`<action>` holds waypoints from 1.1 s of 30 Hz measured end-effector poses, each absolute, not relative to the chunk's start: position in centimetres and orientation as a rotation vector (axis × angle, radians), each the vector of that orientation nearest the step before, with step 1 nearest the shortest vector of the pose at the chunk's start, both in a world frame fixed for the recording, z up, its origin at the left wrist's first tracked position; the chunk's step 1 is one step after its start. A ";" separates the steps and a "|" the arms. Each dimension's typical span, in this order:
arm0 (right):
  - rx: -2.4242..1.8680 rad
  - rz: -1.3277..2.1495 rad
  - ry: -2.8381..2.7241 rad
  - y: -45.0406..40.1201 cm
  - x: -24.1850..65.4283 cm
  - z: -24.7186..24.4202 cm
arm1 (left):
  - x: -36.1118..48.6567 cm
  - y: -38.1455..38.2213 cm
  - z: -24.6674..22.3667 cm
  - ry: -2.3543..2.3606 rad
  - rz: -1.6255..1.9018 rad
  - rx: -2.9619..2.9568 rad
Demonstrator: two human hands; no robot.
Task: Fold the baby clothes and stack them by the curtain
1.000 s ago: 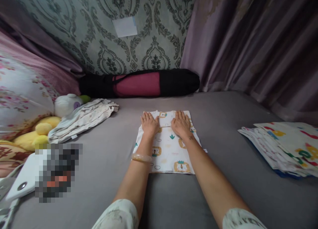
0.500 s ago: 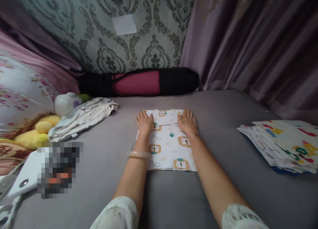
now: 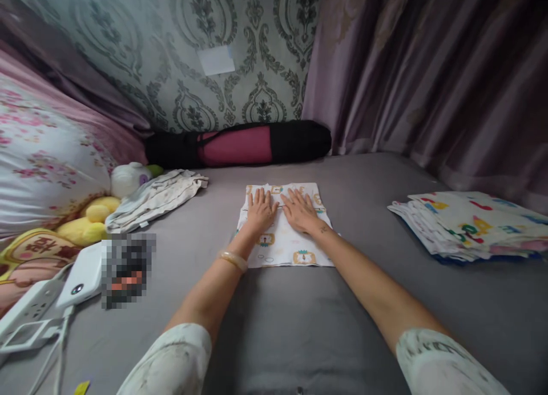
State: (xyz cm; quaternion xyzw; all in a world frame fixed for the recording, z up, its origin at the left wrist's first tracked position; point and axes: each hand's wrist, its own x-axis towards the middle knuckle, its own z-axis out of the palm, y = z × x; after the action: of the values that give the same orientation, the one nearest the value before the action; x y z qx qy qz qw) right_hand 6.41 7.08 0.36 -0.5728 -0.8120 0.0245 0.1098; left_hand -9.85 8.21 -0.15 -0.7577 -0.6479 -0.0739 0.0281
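Note:
A white cloth with printed lions [image 3: 295, 248] lies folded on the grey bed sheet [image 3: 291, 315], its far part turned over toward me. My left hand [image 3: 261, 211] rests flat on the left half of the cloth, fingers stretched and a little spread. Close beside it, my right hand [image 3: 302, 213] presses flat near the middle, fingers also apart. Both palms lie across the edge of the folded flap, with the thumbs almost meeting. Neither hand grips anything. Part of the cloth is hidden beneath the hands.
To the right lies a stack of folded cloths [image 3: 466, 224]. A crumpled striped garment [image 3: 158, 198], soft toys [image 3: 89, 221], a white power bank [image 3: 83, 275] and a power strip [image 3: 36, 303] are at left. A long black and pink bag [image 3: 240, 145] lies along the wall.
Both hands have moved inward from the cloth's side edges to its middle, staying flat with fingers spread. The camera view has shifted slightly.

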 end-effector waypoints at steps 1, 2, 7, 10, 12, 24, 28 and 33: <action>-1.668 0.105 -2.416 6.6 6.1 0.2 | -9.6 7.9 -0.4 -1.996 -0.200 -2.385; -1.666 0.133 -2.431 6.2 5.8 0.1 | -9.4 7.8 -0.7 -2.012 -0.177 -2.414; -1.705 0.184 -2.434 6.1 5.4 0.1 | -9.3 8.0 -1.0 -2.073 -0.120 -2.451; -1.715 0.223 -2.440 6.1 5.6 0.4 | -9.6 7.8 -0.6 -2.059 -0.107 -2.478; -1.692 0.250 -2.453 5.5 6.1 0.5 | -10.1 7.0 -0.4 -2.042 -0.103 -2.496; -1.356 0.423 -2.605 -6.6 16.9 1.5 | -20.7 -4.3 2.3 -1.616 -0.192 -3.030; -1.331 0.354 -2.552 -8.4 19.0 1.7 | -22.5 -6.2 3.0 -1.598 -0.361 -2.997; -1.214 0.184 -2.612 -8.6 19.5 2.0 | -22.6 -7.1 3.5 -1.509 -0.255 -2.992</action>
State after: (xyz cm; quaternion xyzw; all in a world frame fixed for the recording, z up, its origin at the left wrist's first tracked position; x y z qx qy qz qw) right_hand 19.50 -8.56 2.05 -0.4172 -0.8976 0.0632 0.1274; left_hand -22.61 -7.12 3.53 -0.8850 -0.4464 -0.0753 -0.1093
